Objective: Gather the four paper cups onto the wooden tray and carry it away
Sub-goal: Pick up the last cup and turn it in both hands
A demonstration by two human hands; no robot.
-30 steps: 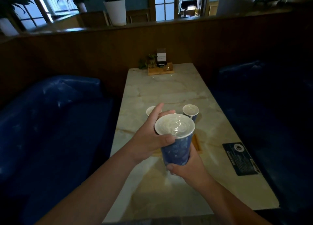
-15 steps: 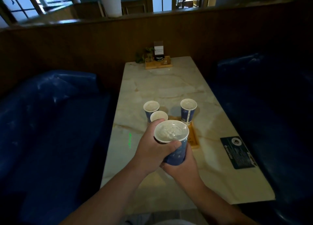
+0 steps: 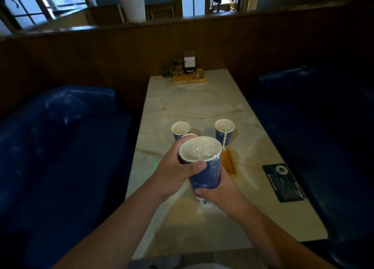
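I hold a blue paper cup with a clear lid (image 3: 204,167) above the near half of the marble table (image 3: 202,106). My left hand (image 3: 174,173) wraps its upper left side, thumb on the front. My right hand (image 3: 220,191) grips it low, near the base. Beyond it stand three more blue lidded cups: one at the left (image 3: 180,130), one at the right (image 3: 224,133), and one (image 3: 189,135) mostly hidden behind my left hand. A strip of the wooden tray (image 3: 229,163) shows right of the held cup, under the right cup.
A dark printed card (image 3: 283,182) lies near the table's right edge. A small wooden holder with a plant and a sign (image 3: 189,77) stands at the far end. Blue padded benches (image 3: 60,147) flank the table on both sides, against a wooden partition wall.
The held cup has come lower and nearer the table, then stayed about level over the last half second. The view has pulled back, so three standing cups now show.
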